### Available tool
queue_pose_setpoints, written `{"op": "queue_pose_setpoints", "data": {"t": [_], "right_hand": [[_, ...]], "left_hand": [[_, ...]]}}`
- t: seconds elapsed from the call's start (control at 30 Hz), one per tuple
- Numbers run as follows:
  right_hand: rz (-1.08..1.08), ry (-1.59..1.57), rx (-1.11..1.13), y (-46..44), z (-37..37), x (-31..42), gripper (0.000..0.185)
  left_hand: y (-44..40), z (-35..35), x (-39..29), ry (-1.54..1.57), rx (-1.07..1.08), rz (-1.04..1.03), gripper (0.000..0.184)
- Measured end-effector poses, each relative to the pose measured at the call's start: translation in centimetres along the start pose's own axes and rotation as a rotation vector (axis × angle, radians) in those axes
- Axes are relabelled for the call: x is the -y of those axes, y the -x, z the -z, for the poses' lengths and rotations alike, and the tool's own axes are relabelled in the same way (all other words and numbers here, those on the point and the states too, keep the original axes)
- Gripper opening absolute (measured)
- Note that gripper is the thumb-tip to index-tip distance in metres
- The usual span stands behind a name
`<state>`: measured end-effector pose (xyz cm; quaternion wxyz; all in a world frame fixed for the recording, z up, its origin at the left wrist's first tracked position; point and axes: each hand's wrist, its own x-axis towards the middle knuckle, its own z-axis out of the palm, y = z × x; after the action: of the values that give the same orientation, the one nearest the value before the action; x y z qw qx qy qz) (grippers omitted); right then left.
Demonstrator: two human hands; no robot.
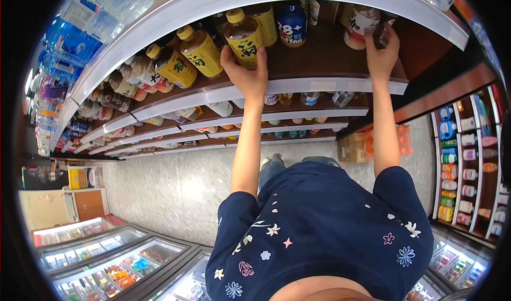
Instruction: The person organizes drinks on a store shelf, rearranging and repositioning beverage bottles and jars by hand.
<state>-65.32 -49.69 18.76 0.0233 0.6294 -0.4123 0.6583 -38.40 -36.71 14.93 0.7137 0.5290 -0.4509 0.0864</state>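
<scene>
My left hand is wrapped around the lower part of a tea bottle with a yellow label and yellow cap, on the front of the upper shelf. Farther right, my right hand reaches into the same shelf. Its thumb and fingers curve around a small, partly hidden bottle in shadow. Just left of that hand stands a bottle with a white and pink label. Between my hands, a blue coffee bottle stands farther back.
More yellow-labelled bottles line the shelf to the left. A pale shelf edge runs below my hands, with stocked lower shelves beneath. Cartons sit on the floor. Glass-topped coolers stand behind me; a side rack is at right.
</scene>
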Motion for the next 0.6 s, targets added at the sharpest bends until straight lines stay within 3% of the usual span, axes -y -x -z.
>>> {"op": "queue_pose_setpoints", "data": {"t": [0.2, 0.23, 0.43, 0.53, 0.6], "right_hand": [[-0.242, -0.092, 0.329, 0.4, -1.7, -2.1, 0.075], [-0.222, -0.036, 0.287, 0.3, -1.9, -1.7, 0.079], [-0.294, 0.149, 0.382, 0.6, -1.0, -0.3, 0.08], [-0.249, 0.143, 0.403, 2.2, -0.2, 1.9, 0.08], [-0.305, -0.031, 0.472, 3.3, 0.1, 3.8, 0.073]], "left_hand": [[-0.7, 1.5, -0.7, 0.145, 0.1, 0.126, 0.065], [-0.8, 1.6, -0.6, 0.128, 0.11, 0.105, 0.065], [-0.5, 2.0, 0.3, 0.183, 0.167, 0.057, 0.067], [-0.5, 2.0, 0.1, 0.116, 0.142, -0.028, 0.068], [-0.5, 2.2, -0.3, 0.086, 0.153, -0.054, 0.068]]}}
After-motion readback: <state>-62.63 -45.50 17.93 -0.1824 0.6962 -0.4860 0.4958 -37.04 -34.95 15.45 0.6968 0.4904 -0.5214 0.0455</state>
